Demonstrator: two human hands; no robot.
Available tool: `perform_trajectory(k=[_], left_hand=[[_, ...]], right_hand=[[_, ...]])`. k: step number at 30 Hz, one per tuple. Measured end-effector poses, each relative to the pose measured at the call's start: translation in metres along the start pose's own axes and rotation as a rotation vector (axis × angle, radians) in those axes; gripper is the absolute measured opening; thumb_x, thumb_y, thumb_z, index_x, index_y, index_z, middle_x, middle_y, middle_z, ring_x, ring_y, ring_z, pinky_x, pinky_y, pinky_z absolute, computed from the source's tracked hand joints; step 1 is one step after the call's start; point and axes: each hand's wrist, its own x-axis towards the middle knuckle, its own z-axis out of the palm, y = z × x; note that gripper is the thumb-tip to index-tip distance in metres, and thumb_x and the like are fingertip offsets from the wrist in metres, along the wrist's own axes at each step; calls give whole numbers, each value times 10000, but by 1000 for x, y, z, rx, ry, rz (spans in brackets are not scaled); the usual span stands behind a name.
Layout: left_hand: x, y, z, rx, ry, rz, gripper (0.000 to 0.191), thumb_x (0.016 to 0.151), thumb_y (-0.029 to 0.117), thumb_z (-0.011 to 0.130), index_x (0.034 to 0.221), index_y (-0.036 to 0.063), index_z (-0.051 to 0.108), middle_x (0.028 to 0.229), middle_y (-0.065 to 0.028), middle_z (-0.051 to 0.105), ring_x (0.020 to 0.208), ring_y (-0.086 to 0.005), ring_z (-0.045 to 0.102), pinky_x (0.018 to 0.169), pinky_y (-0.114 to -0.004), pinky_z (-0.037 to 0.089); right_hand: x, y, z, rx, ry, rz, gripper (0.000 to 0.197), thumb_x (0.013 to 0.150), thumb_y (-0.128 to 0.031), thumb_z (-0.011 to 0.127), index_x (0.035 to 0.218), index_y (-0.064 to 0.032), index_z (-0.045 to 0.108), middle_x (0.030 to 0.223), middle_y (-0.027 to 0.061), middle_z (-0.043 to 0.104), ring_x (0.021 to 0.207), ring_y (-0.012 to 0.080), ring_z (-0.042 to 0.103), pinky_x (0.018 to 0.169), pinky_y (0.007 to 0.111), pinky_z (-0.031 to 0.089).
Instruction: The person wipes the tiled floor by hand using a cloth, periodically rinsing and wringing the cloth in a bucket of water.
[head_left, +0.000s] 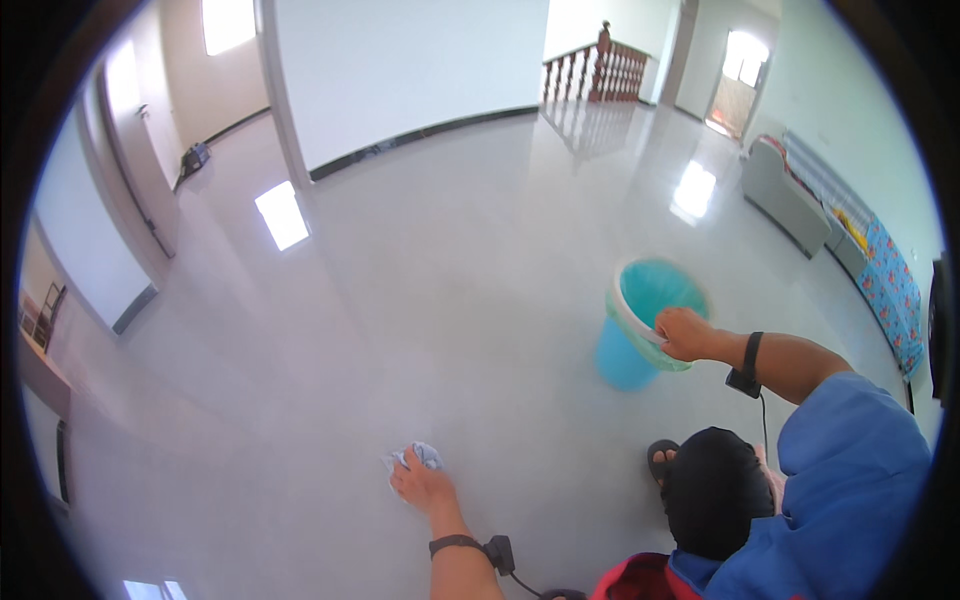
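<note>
A blue plastic trash bin (626, 360) with a white rim and a green bag liner (664, 289) folded over its edge is in front of me to the right. My right hand (684, 334) grips the near side of that rim. The bin looks slightly blurred, and I cannot tell whether its base touches the floor. Lower left, my left hand (421, 480) is closed around a crumpled whitish wad (426, 454), perhaps paper or thin plastic, low over the glossy tiled floor (360, 337). A black strap with a small cabled device circles each wrist.
A grey sofa (784, 199) with a flowered blue cloth (889, 292) lines the right wall. Dark wooden balusters (619, 71) stand at the back. An open door (139, 150) is on the left, with a dark bag-like object (195, 157) beyond it. My sandalled foot (661, 459) shows below the bin.
</note>
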Motion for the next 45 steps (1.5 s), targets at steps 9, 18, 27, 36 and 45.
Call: perform_trajectory(k=[9,18,27,36,45], left_hand=[[-19,-5,9,-2,-214,123,618,834,129,731,1427,91,558,1396,-216,542,1308,-453,459,1157,-536,355],[-5,-25,1,-218,-93,228,493,775,50,713,1263,75,649,1231,-219,599,1150,-460,547,1000,-557,452],[-56,-126,-75,-201,202,92,579,730,-1,687,1302,81,645,1244,-224,606,1155,-448,544,1005,-528,457],[-48,-149,-113,-124,323,-381,727,695,83,842,1379,79,595,1258,-197,607,1201,-427,530,1033,-521,444],[-16,-100,-65,-270,84,-318,878,695,106,829,1494,12,479,1450,-217,532,1350,-403,482,1157,-494,378]], right_hand=[[104,-9,25,-117,61,30,130,684,-110,642,759,-22,700,829,243,697,842,448,674,756,549,519],[269,-52,-1,-122,166,51,181,834,-115,639,902,39,709,967,287,706,948,471,666,889,556,533],[424,-91,-28,-211,165,-53,185,852,-70,664,1006,-5,744,1075,265,725,1028,433,700,888,508,564],[486,-172,-51,-289,409,-212,345,835,-30,644,1177,18,662,1196,249,666,1170,421,632,981,494,530],[379,-508,161,495,-602,-1563,607,866,-186,770,1432,-138,556,1390,168,591,1302,373,557,1058,484,487]])
